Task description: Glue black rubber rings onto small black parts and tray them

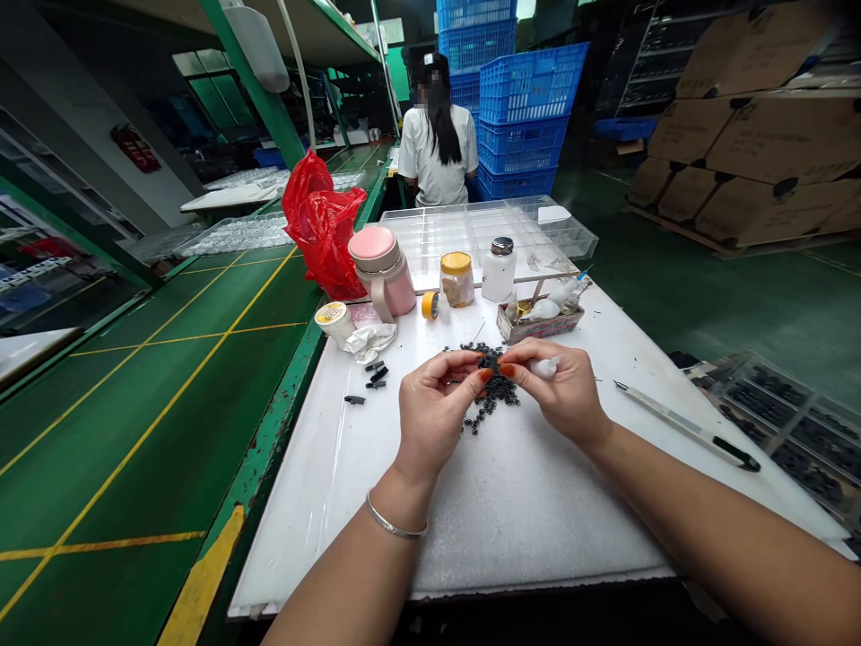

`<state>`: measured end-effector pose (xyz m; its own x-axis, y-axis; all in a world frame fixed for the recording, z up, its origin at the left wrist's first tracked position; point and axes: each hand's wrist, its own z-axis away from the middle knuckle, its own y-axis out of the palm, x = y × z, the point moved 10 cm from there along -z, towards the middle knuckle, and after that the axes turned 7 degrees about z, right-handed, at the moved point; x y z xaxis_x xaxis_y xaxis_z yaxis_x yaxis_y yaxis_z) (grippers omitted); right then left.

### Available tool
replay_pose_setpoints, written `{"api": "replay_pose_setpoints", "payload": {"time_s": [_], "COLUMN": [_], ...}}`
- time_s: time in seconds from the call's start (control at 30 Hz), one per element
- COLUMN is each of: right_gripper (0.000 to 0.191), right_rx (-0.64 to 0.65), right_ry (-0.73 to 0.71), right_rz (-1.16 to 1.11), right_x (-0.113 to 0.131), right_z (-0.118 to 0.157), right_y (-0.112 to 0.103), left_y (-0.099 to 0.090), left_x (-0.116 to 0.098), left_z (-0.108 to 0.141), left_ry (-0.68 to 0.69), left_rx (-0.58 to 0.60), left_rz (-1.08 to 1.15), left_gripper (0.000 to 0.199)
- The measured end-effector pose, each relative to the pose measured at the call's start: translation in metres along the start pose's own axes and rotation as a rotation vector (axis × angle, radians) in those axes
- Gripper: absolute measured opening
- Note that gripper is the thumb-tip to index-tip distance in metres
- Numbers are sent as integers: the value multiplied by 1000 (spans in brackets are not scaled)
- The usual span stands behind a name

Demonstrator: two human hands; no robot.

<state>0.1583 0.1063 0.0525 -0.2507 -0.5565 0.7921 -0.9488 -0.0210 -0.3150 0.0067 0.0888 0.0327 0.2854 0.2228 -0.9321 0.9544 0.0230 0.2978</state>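
Over the white work board, my left hand pinches a small black part between thumb and fingers. My right hand meets it from the right, its thumb and forefinger closed on the same part; a small white piece shows in its curled fingers. Directly beneath both hands lies a pile of small black rings, a few of them strewn toward me. Several black pieces rest to the left of my left hand. The fingertips hide much of the held part.
Behind the hands stand a pink mug, a yellow-lidded jar, a white bottle and a small box of tools. A pen lies right. A person sits beyond the clear divided tray.
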Motion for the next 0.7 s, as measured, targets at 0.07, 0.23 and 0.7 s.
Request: {"api": "replay_pose_setpoints", "payload": {"time_s": [0.07, 0.23, 0.7], "right_gripper": [9, 12, 16], "right_rx": [17, 58, 48], "right_ry": [14, 54, 215], "right_rz": [-16, -47, -178], "right_x": [-2, -5, -24], "right_z": [0, 0, 0], "right_y": [2, 7, 7], "left_y": [-1, 1, 1], "left_x": [-1, -5, -7], "left_z": [0, 2, 3], "left_ry": [15, 51, 59], "left_rx": [-3, 3, 2], "left_rz": [-30, -141, -187], "left_gripper": [22, 23, 24]}}
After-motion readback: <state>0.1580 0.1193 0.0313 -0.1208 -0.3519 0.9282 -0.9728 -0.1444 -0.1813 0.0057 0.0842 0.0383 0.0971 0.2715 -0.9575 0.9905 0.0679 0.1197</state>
